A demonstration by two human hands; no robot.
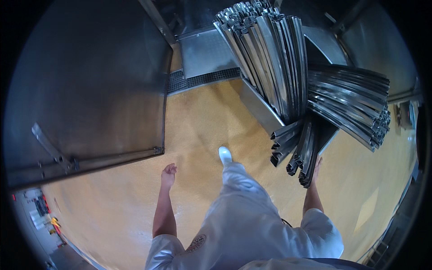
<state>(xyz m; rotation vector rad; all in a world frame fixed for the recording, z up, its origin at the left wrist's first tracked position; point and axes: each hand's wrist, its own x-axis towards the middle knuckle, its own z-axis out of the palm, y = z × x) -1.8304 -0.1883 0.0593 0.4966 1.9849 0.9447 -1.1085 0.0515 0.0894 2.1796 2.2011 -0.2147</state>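
Observation:
A metal cart (257,104) stands ahead of me to the right. Long metal bars (270,63) rise from it in a thick bundle. Another bundle of bars (351,99) fans out to the right, and shorter channel-shaped pieces (288,139) jut out at the near end. At that near end my right hand (316,170) is on the cart's edge, its fingers partly hidden by the bars and the edge. To the left, over the floor, my left hand (168,175) hangs with curled fingers and nothing visible in it.
A large dark metal door (90,90) fills the left side. Beyond the yellow floor (198,121) lie a floor grate (198,80) and a metal plate (204,53) at an opening. My white boot (225,155) is on the floor. Shelved items (40,216) stand far left.

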